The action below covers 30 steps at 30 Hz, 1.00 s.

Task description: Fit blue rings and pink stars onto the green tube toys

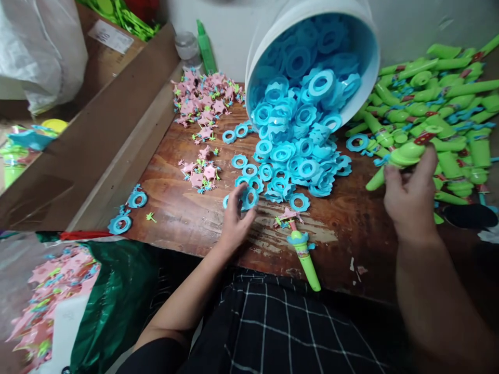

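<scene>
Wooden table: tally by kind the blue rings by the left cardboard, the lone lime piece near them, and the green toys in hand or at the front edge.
Blue rings by the cardboard: 2
Lime piece: 1
Green toys, right hand and table: 2
Total: 5

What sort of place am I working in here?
Likely a small workshop for assembling plastic toys by hand. A tipped white bucket spills blue rings onto the worn wooden worktop, beside a heap of green pieces and scattered pink parts.
</scene>
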Each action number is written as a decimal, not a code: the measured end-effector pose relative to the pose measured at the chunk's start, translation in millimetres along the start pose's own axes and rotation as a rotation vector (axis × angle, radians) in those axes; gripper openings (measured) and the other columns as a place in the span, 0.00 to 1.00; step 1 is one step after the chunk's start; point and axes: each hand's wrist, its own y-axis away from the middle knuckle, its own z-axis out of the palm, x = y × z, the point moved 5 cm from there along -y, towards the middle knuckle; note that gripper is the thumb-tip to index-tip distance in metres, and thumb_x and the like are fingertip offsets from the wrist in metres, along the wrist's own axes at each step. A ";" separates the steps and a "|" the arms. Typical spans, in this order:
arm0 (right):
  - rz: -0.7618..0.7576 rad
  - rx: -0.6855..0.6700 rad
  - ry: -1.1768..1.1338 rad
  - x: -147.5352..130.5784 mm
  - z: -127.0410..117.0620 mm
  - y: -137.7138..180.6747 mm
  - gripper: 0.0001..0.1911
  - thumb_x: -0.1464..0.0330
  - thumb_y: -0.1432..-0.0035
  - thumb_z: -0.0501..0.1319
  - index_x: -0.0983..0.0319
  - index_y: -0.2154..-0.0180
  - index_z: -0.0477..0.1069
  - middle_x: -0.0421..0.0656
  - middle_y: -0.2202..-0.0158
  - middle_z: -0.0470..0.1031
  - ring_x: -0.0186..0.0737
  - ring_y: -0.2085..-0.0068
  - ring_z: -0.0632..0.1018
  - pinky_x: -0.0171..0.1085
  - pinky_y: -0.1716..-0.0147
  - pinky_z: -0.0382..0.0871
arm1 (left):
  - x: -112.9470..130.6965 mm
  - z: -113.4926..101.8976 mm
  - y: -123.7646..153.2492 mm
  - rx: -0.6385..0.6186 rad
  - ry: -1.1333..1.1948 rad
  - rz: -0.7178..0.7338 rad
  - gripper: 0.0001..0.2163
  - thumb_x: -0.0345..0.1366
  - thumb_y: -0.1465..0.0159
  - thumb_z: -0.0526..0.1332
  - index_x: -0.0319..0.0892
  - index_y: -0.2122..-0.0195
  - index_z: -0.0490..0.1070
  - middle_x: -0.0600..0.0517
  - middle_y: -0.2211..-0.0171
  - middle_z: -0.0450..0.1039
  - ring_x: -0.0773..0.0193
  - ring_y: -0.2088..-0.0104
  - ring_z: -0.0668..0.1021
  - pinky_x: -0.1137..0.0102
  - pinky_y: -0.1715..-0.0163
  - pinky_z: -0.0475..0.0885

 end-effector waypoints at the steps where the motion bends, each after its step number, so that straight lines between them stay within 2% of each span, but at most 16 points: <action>1: 0.027 -0.047 -0.150 -14.0 2.5 17.7 0.41 0.57 0.28 0.55 0.65 0.25 0.40 0.66 0.38 0.71 0.55 0.49 0.82 0.47 0.55 0.76 | 1.9 2.0 -2.1 0.005 0.133 -0.100 0.23 0.38 0.27 0.51 0.47 0.32 0.48 0.40 0.36 0.60 0.54 0.36 0.67 0.56 0.38 0.70; 2: 0.034 -0.162 -0.269 -29.6 10.4 37.0 0.42 0.56 0.28 0.54 0.62 0.25 0.36 0.64 0.41 0.74 0.54 0.54 0.84 0.46 0.60 0.78 | 5.4 6.5 -4.0 -0.015 0.265 -0.191 0.23 0.39 0.26 0.47 0.48 0.31 0.46 0.40 0.35 0.59 0.55 0.36 0.68 0.56 0.40 0.72; 3: 0.040 -0.261 -0.311 -44.6 19.4 57.0 0.41 0.56 0.29 0.56 0.60 0.25 0.40 0.61 0.41 0.75 0.52 0.56 0.84 0.45 0.61 0.79 | 10.9 12.5 -5.5 -0.045 0.391 -0.258 0.23 0.39 0.26 0.43 0.47 0.31 0.46 0.40 0.36 0.60 0.54 0.37 0.69 0.55 0.42 0.73; 5: -0.039 -0.450 -0.308 -73.9 40.4 95.5 0.36 0.56 0.32 0.61 0.58 0.29 0.52 0.56 0.42 0.76 0.52 0.52 0.84 0.44 0.56 0.80 | 25.0 25.6 -7.1 -0.107 0.586 -0.338 0.24 0.43 0.27 0.40 0.46 0.31 0.48 0.39 0.38 0.63 0.51 0.39 0.72 0.53 0.46 0.76; 7: -0.148 -0.571 -0.283 -95.8 59.8 125.8 0.25 0.58 0.32 0.61 0.57 0.38 0.64 0.52 0.43 0.77 0.52 0.46 0.81 0.46 0.49 0.78 | 36.5 36.3 -6.1 -0.122 0.676 -0.396 0.26 0.50 0.27 0.39 0.45 0.33 0.52 0.39 0.41 0.66 0.49 0.43 0.74 0.51 0.48 0.76; 9: -0.212 -0.559 -0.263 -107.8 71.6 142.6 0.16 0.59 0.31 0.59 0.57 0.45 0.68 0.50 0.44 0.78 0.52 0.43 0.79 0.48 0.45 0.75 | 41.1 42.7 -3.0 -0.103 0.695 -0.463 0.30 0.59 0.27 0.37 0.45 0.36 0.56 0.40 0.45 0.69 0.48 0.47 0.76 0.50 0.49 0.76; 11: -0.239 -0.488 -0.241 -112.6 76.7 149.1 0.14 0.60 0.29 0.57 0.57 0.47 0.69 0.50 0.45 0.78 0.51 0.44 0.79 0.47 0.45 0.75 | 39.2 43.4 0.4 -0.056 0.731 -0.523 0.34 0.65 0.29 0.36 0.45 0.38 0.59 0.41 0.47 0.70 0.48 0.49 0.77 0.51 0.49 0.76; 13: -0.263 -0.474 -0.225 -114.8 79.7 152.0 0.14 0.60 0.28 0.56 0.58 0.46 0.68 0.51 0.47 0.79 0.50 0.46 0.81 0.45 0.49 0.76 | 33.0 40.0 3.3 -0.003 0.813 -0.562 0.35 0.66 0.29 0.36 0.43 0.40 0.61 0.41 0.49 0.70 0.49 0.48 0.76 0.53 0.47 0.75; 15: -0.261 -0.496 -0.213 -115.3 81.7 153.9 0.15 0.60 0.28 0.55 0.58 0.45 0.68 0.51 0.47 0.80 0.51 0.48 0.82 0.44 0.53 0.77 | 26.3 35.8 6.6 0.022 0.886 -0.572 0.30 0.61 0.27 0.44 0.41 0.40 0.62 0.40 0.49 0.70 0.49 0.46 0.75 0.54 0.43 0.73; 17: -0.191 -0.516 -0.240 -114.1 82.5 155.5 0.16 0.59 0.28 0.56 0.58 0.44 0.67 0.51 0.49 0.81 0.51 0.51 0.83 0.44 0.56 0.77 | 23.3 34.3 12.2 -0.007 0.893 -0.555 0.25 0.52 0.30 0.56 0.39 0.39 0.62 0.40 0.48 0.71 0.50 0.45 0.74 0.56 0.40 0.71; 19: -0.028 -0.565 -0.345 -111.4 84.5 158.9 0.16 0.57 0.30 0.57 0.58 0.47 0.67 0.47 0.58 0.81 0.47 0.60 0.83 0.41 0.63 0.76 | 25.6 36.2 21.1 -0.074 0.832 -0.527 0.28 0.46 0.34 0.62 0.40 0.37 0.60 0.41 0.46 0.70 0.50 0.45 0.73 0.57 0.42 0.72; 22: 0.412 -0.753 -0.710 -105.9 94.9 172.9 0.19 0.51 0.33 0.58 0.56 0.50 0.65 0.36 0.75 0.71 0.35 0.80 0.71 0.33 0.82 0.64 | 36.2 41.5 34.9 -0.200 0.746 -0.481 0.32 0.51 0.33 0.60 0.43 0.32 0.54 0.40 0.42 0.66 0.49 0.48 0.74 0.58 0.51 0.76; 25: 0.815 -0.919 -1.029 -102.8 105.4 188.6 0.26 0.44 0.38 0.60 0.56 0.53 0.64 0.33 0.77 0.67 0.28 0.87 0.58 0.30 0.89 0.50 | 41.2 38.5 31.1 -0.342 0.681 -0.370 0.31 0.55 0.29 0.55 0.45 0.31 0.52 0.39 0.42 0.66 0.48 0.48 0.75 0.56 0.49 0.76; 27: 0.872 -0.951 -1.053 -97.1 109.1 190.4 0.28 0.43 0.41 0.63 0.57 0.53 0.65 0.34 0.76 0.70 0.27 0.87 0.58 0.29 0.89 0.49 | 30.3 21.9 9.8 -0.338 0.501 -0.236 0.27 0.51 0.26 0.51 0.46 0.30 0.53 0.40 0.41 0.66 0.47 0.44 0.73 0.53 0.44 0.73; 28: 0.829 -0.957 -1.015 -93.1 110.4 189.0 0.28 0.44 0.41 0.63 0.57 0.52 0.66 0.35 0.75 0.71 0.27 0.86 0.60 0.28 0.88 0.49 | 20.3 7.3 -6.5 -0.269 0.351 -0.149 0.24 0.48 0.25 0.48 0.48 0.30 0.53 0.40 0.40 0.65 0.47 0.41 0.71 0.51 0.42 0.72; 30: 0.648 -0.953 -0.875 -85.0 111.5 183.7 0.27 0.46 0.38 0.63 0.57 0.48 0.68 0.36 0.73 0.72 0.28 0.84 0.64 0.29 0.86 0.55 | -5.4 -31.7 -43.4 -0.030 -0.120 -0.009 0.23 0.41 0.27 0.55 0.47 0.32 0.57 0.41 0.36 0.60 0.46 0.35 0.63 0.47 0.33 0.61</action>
